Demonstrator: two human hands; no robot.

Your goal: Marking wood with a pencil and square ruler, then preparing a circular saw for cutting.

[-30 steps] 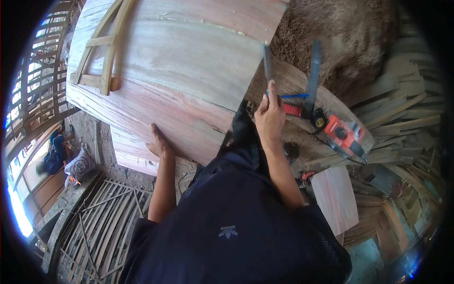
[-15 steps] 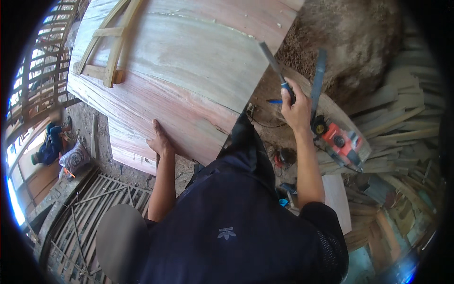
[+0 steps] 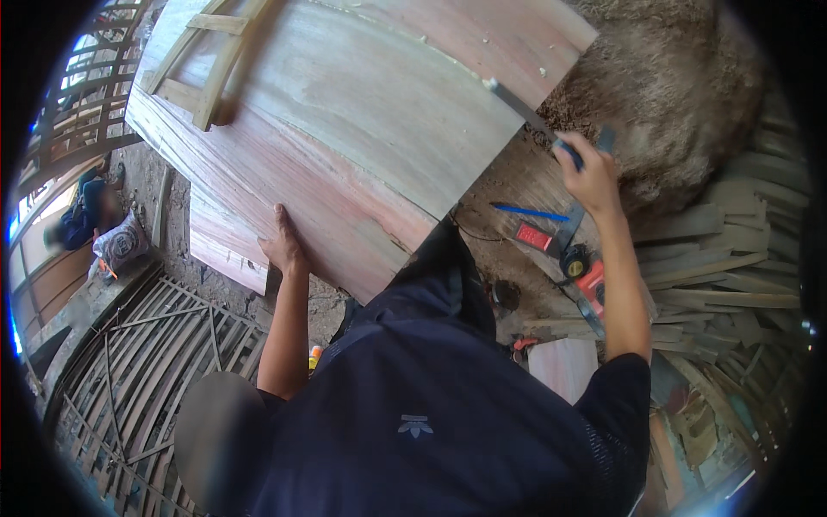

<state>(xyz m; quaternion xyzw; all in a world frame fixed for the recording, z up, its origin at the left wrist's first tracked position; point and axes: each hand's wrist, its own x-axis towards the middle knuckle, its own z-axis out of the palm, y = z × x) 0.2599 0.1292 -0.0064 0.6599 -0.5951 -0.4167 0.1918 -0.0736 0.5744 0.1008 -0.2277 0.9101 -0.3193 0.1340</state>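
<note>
A chisel (image 3: 524, 109) with a dark handle is gripped in my right hand (image 3: 591, 172). Its flat blade reaches over the far right part of a large panel of joined boards (image 3: 345, 95), and a whitish lump sits at its tip. The tip is by a seam with pale beads, probably dried glue, along it. My left hand (image 3: 282, 244) lies on the near left edge of the panel, fingers stretched out and thumb apart. A slatted wooden frame (image 3: 226, 65) rests on the panel's far left.
Right of the panel, a board bears a blue pencil (image 3: 530, 211), a red-and-black object (image 3: 534, 235) and a red power tool (image 3: 591, 286). Sawdust (image 3: 672, 112) is heaped beyond. Wood strips (image 3: 724, 267) are piled at right, slatted bamboo (image 3: 155, 370) at lower left. A person (image 3: 86, 211) is far left.
My right hand has moved right and slightly up, bringing the chisel tip over the panel's seam with a whitish lump on it. The left hand stays on the panel, which has shifted in view.
</note>
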